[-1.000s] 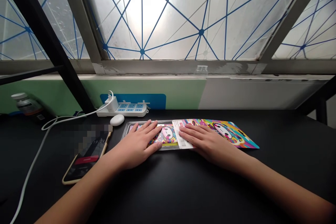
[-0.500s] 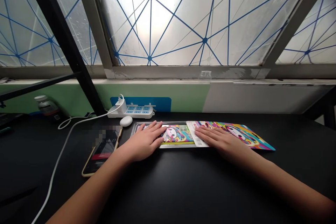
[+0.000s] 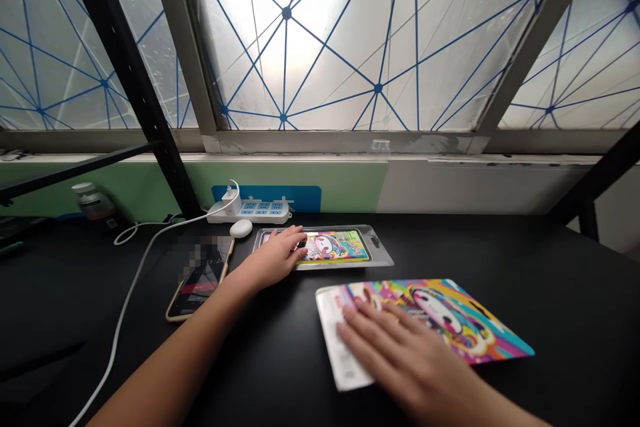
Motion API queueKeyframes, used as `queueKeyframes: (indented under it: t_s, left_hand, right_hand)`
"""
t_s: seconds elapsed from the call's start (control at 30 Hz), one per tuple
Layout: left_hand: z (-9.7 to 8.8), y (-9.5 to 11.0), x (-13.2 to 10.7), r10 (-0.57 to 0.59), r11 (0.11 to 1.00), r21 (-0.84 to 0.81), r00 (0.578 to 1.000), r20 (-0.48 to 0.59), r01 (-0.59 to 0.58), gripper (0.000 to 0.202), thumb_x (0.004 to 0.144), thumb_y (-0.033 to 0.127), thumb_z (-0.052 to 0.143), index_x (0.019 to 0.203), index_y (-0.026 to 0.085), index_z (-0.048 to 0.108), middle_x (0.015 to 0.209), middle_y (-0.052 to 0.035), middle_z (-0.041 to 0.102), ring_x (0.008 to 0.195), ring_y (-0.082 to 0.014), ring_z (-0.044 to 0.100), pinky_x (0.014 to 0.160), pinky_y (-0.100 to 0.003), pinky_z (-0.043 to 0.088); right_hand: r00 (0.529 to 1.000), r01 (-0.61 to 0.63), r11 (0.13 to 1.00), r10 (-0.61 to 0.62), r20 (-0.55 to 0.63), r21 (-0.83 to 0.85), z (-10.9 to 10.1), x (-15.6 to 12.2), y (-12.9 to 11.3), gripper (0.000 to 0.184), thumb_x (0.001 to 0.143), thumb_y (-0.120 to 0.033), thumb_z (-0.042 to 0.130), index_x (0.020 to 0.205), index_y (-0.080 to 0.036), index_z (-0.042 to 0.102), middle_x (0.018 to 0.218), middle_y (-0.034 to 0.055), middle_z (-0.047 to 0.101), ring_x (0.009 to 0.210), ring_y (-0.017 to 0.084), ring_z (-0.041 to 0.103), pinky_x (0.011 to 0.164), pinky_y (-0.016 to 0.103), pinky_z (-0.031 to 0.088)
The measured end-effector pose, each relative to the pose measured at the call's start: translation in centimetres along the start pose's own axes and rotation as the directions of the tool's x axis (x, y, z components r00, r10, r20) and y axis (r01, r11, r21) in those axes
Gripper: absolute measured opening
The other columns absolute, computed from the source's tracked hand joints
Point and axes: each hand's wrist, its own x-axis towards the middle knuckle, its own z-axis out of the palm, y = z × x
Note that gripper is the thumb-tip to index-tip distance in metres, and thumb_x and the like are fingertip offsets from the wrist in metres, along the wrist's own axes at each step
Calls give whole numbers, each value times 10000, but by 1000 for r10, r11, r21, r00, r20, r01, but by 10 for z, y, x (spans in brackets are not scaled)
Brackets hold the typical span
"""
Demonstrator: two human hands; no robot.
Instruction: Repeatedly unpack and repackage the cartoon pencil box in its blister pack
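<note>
My left hand (image 3: 273, 257) lies flat with fingers stretched out on the left end of a clear plastic blister pack (image 3: 345, 248) that holds a colourful cartoon item, near the back of the black desk (image 3: 550, 280). My right hand (image 3: 400, 353) rests flat, fingers apart, on a colourful cartoon backing card (image 3: 450, 317) with a white barcode strip at its left end. The card lies on the desk in front of the pack, apart from it.
A phone (image 3: 200, 277) lies left of my left hand. Behind it are a white earbud case (image 3: 241, 228) and a white power strip (image 3: 253, 211) with a charger and cable (image 3: 130, 293). A small bottle (image 3: 93, 201) stands far left. A black frame post (image 3: 133, 80) rises behind.
My right hand has slid the colourful card out from the clear pack and drawn it toward me. My left hand has stayed pressed on the pack.
</note>
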Motion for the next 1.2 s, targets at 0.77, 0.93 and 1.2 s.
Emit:
queueKeyframes:
  t_s: [0.77, 0.93, 1.2]
  left_hand:
    - [13, 11, -3, 116, 983, 155, 989, -90, -101, 448, 1067, 366, 347, 1434, 169, 511, 1546, -145, 472, 1459, -314, 385, 1159, -557, 329]
    - [9, 5, -4, 131, 979, 173, 981, -144, -105, 402, 1063, 328, 355, 1380, 194, 563, 1467, -112, 570, 1387, -308, 477, 1107, -546, 388]
    - [2, -1, -2, 82, 981, 190, 963, -256, -33, 315, 1041, 302, 435, 1252, 195, 643, 1260, -95, 694, 1174, -279, 612, 1018, -442, 483]
  right_hand:
    - [997, -71, 835, 58, 41, 545, 47, 88, -4, 221, 961, -337, 574, 1081, -185, 682, 1223, 80, 676, 1199, 237, 549, 1096, 385, 349]
    - [997, -66, 902, 74, 0, 426, 54, 84, -6, 283, 978, -445, 554, 1014, -194, 681, 1075, 69, 709, 986, 238, 604, 946, 423, 428]
    - [988, -96, 860, 22, 151, 502, 47, 83, -4, 400, 992, -462, 530, 1251, -177, 640, 1259, 90, 684, 1147, 272, 601, 1004, 414, 447]
